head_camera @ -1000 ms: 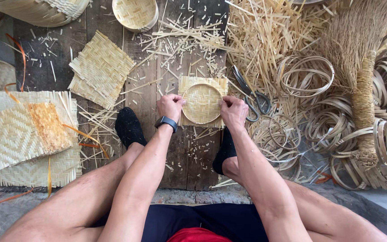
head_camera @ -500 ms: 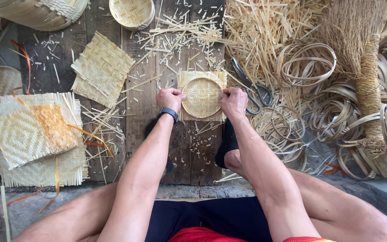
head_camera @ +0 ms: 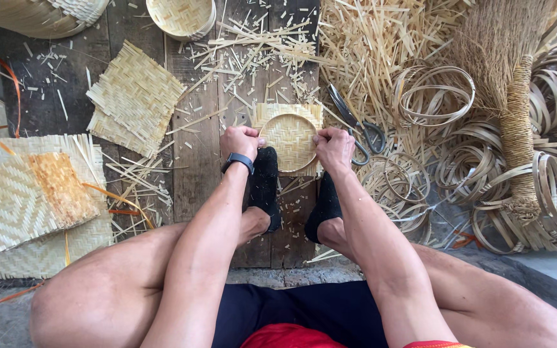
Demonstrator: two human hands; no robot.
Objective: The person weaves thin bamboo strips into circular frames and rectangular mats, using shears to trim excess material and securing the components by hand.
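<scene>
This is a basket-weaving workshop, worked at floor level on rough, dark wooden planks (head_camera: 198, 161). The boards are littered with short offcuts of split bamboo (head_camera: 253, 51), and a deep heap of loose strips (head_camera: 381, 45) fills the upper right. Stacks of bent bamboo hoops (head_camera: 549, 161) lie to the right beside a straw broom (head_camera: 514, 109). Flat woven mats (head_camera: 133, 96) lie on the left, some square and plain, one patterned in diamonds (head_camera: 8, 200). A finished round basket (head_camera: 182, 16) stands at the top, and scissors (head_camera: 356, 125) rest among the strips. The person sits on the ground, feet in black socks (head_camera: 265, 187), with a small woven tray (head_camera: 289, 135) before them.
</scene>
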